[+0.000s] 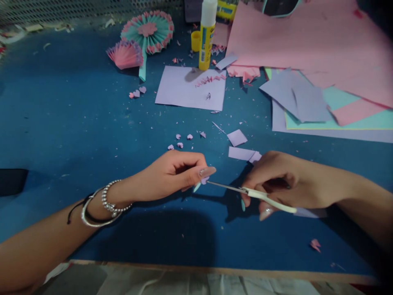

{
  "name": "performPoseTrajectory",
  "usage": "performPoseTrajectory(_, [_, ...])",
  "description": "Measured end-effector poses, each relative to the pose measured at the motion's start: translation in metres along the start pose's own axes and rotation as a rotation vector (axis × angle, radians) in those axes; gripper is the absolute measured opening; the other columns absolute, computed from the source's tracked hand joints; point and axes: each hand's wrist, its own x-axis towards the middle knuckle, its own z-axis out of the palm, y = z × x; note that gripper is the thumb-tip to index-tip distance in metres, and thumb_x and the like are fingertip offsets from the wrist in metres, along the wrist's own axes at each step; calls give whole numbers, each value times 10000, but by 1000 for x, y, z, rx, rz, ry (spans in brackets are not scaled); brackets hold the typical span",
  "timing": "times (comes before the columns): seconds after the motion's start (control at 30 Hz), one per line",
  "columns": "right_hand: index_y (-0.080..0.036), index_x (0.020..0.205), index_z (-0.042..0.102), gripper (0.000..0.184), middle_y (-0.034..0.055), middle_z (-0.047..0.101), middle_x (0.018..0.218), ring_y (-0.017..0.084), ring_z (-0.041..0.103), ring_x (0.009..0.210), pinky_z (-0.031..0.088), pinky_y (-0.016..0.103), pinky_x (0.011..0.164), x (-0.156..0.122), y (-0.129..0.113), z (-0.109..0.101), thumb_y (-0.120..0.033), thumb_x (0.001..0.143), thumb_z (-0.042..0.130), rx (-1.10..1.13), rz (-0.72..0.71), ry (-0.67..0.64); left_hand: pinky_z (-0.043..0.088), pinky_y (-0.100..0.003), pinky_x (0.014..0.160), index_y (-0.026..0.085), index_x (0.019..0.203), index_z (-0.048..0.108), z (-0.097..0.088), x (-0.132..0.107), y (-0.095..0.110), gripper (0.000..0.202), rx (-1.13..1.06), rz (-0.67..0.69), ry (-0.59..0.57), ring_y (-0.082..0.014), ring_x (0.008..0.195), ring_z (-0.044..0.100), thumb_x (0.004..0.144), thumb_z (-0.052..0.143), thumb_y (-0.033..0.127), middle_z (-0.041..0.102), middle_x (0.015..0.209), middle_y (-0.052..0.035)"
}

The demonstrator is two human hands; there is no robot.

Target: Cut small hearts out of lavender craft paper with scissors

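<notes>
Between thumb and fingertips, my left hand [181, 172] pinches a tiny piece of purple paper [204, 179]. The tips of a pair of scissors [245, 190] with white handles reach that piece from the right. My right hand [285, 180] grips the scissors, its fingers around the handles. Just beyond my left hand lie several tiny purple paper hearts [180, 145]. A purple paper square [237, 138] and a purple strip [242, 154] rest near my right hand, which partly hides the strip's end.
A yellow glue stick [206, 39] stands upright on a purple sheet [181, 88]. Pleated paper fans [153, 32] lie at the back left. Pink paper [291, 41] and turquoise sheets [344, 98] are stacked at the right. Scraps dot the blue table [76, 135]. A dark object [12, 181] sits at the left edge.
</notes>
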Motion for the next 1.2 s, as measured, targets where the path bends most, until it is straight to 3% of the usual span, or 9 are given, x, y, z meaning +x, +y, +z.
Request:
performPoseTrajectory(0.3, [-125, 879, 661, 184, 18, 626, 565, 111, 632, 531, 523, 170, 532, 1, 2, -1, -266, 834, 552, 38, 34, 30, 310, -225, 473, 177, 572, 398, 6, -1, -4, 365, -84, 83, 250, -91, 488, 365, 870, 447, 383, 377, 499, 38])
performPoseTrajectory(0.9, [-140, 912, 661, 156, -6, 582, 524, 76, 511, 438, 401, 156, 431, 1, 1, -1, -203, 800, 573, -151, -15, 39, 305, -215, 476, 170, 630, 436, 2, -1, -2, 315, -22, 55, 92, -81, 483, 359, 888, 426, 351, 401, 529, 42])
performPoseTrajectory(1.2, [-145, 891, 662, 135, -24, 555, 513, 63, 493, 434, 380, 145, 420, 2, 1, -2, -186, 776, 605, -138, -37, 48, 303, -219, 473, 173, 615, 431, 3, -1, -3, 328, -17, 66, 119, -84, 475, 357, 882, 428, 364, 401, 515, 44])
